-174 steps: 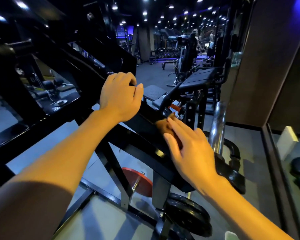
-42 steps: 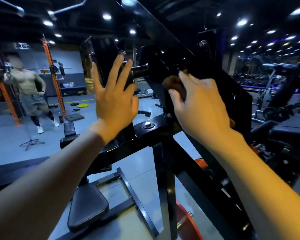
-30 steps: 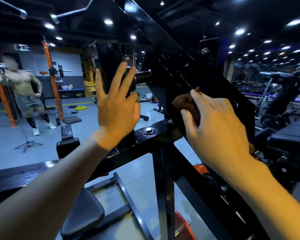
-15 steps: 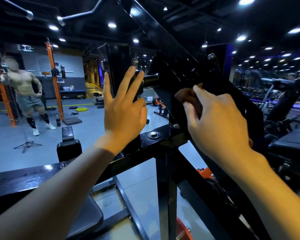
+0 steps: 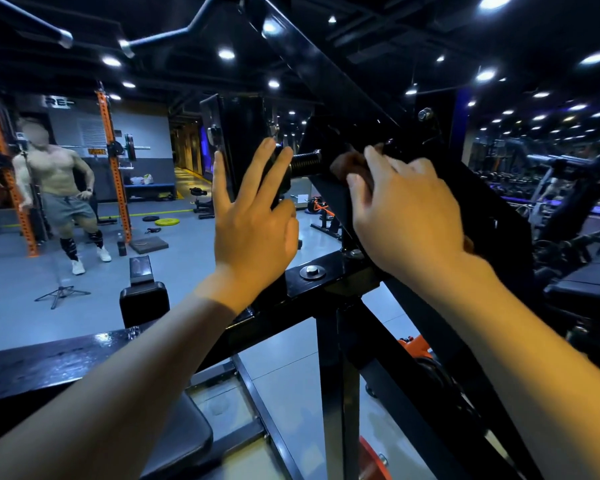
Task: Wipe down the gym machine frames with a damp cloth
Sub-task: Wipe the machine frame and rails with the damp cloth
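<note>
Cloth: small brown rag (image 5: 349,165), bunched against the sloping black steel plate of the gym machine frame (image 5: 492,216), near the plate's upper left edge, just right of the threaded black bolt (image 5: 305,163).
Right hand: right hand (image 5: 406,216) lies over the cloth, fingers bent across it and pressing it to the plate; only the cloth's top left lump and a sliver below the wrist show past the hand.
Left hand: left hand (image 5: 253,220) is raised with fingers spread wide and straight, holding nothing; the fingertips (image 5: 266,147) rest against the black upright post (image 5: 238,133) and the dark knob at the bolt's left end.
Frame: a glossy black diagonal beam (image 5: 326,71) runs from the top edge down to the right behind both hands; a black crossbar (image 5: 326,275) with a round silver bolt head (image 5: 311,271) passes under the wrists and meets a vertical black leg (image 5: 336,393).
Below: black padded seat (image 5: 184,441) at the lower left; orange weight plate (image 5: 371,462) at the bottom edge, right of the leg.
Background: grey gym floor (image 5: 187,258); orange perforated rack upright (image 5: 113,161) on the left; a shirtless person in grey shorts (image 5: 61,188) stands beside it; a yellow weight plate (image 5: 167,222) lies flat on the floor; a black tripod (image 5: 62,292) stands nearer the camera.
Ceiling: rows of round white lights (image 5: 226,54) on a dark ceiling.
</note>
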Motion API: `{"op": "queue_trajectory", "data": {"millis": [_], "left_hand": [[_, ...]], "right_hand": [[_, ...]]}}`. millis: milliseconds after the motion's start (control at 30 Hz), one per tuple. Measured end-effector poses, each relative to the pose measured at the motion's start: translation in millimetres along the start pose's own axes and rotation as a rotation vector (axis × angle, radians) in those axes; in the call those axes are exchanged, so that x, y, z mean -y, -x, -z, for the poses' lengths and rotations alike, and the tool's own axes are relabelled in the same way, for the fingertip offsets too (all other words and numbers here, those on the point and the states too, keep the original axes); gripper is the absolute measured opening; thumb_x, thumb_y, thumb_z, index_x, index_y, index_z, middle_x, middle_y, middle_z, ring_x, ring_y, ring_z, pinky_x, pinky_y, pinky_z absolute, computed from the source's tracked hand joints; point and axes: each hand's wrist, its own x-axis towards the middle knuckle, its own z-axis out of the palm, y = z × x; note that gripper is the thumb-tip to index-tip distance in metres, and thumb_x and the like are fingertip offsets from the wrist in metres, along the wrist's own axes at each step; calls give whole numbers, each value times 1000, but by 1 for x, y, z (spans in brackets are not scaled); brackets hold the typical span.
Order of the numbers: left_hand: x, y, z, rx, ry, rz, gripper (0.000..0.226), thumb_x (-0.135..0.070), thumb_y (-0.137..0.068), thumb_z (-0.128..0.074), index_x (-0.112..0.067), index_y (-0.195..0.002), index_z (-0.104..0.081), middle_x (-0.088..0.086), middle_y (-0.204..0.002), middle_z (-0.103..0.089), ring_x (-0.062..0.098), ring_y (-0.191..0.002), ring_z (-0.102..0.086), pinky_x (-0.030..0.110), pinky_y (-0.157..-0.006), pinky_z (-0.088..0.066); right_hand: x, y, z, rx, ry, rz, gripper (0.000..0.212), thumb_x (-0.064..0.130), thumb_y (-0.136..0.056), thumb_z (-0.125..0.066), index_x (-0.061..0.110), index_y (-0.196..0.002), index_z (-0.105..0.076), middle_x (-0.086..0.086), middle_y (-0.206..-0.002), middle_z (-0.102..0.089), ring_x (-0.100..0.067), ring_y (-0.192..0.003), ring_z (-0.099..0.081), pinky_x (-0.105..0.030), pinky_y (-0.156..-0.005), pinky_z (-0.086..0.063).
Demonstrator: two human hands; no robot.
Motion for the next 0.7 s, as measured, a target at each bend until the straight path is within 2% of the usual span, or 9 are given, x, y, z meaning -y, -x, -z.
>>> {"op": "queue_trajectory", "data": {"millis": [67,167,367,467,600,700], "left_hand": [[-1,1,-2,-19,12,9,26,-19,-95,-57,-15,-79,-77,4,-157,-46,28,-152,-29,68,-120,-11],[0,1,-4,-43,13,10,26,-18,-96,-56,-14,-81,-78,4,-156,-47,28,-152,-30,67,-121,-11],[0,2,-4,-75,19,-13,28,-16,-96,-55,-13,-77,-76,5,-153,-51,28,-150,-32,71,-118,-17],[1,2,-5,-80,31,-12,29,-16,-97,-53,-13,-78,-76,4,-153,-51,28,-150,-32,71,-117,-17],[0,3,-6,-96,30,-16,30,-16,-98,-53,-13,-78,-76,4,-152,-52,28,-150,-34,71,-117,-17],[1,2,-8,-123,27,-14,30,-15,-97,-54,-12,-76,-74,4,-151,-54,28,-149,-36,71,-117,-18]], "right_hand": [[-6,15,4,-7,8,-2,54,45,-109,-35,18,-155,-41,-3,-142,-61,-33,-124,-48,-43,-88,-41],[5,-8,-3,-28,18,43,49,45,-108,-35,15,-144,-48,-7,-129,-65,-33,-118,-47,-38,-79,-34],[37,-89,-26,23,-123,40,45,44,-109,-34,15,-138,-51,-11,-134,-61,-33,-129,-42,-39,-89,-37],[30,-68,-23,-21,-72,49,44,44,-109,-33,16,-139,-51,-9,-132,-63,-33,-126,-46,-41,-88,-38],[6,-13,-8,-56,39,18,46,44,-109,-34,17,-142,-50,-5,-127,-65,-32,-120,-49,-37,-77,-32],[8,-16,-8,-80,66,32,41,42,-109,-33,15,-130,-55,-7,-119,-66,-32,-117,-48,-38,-74,-30]]}}
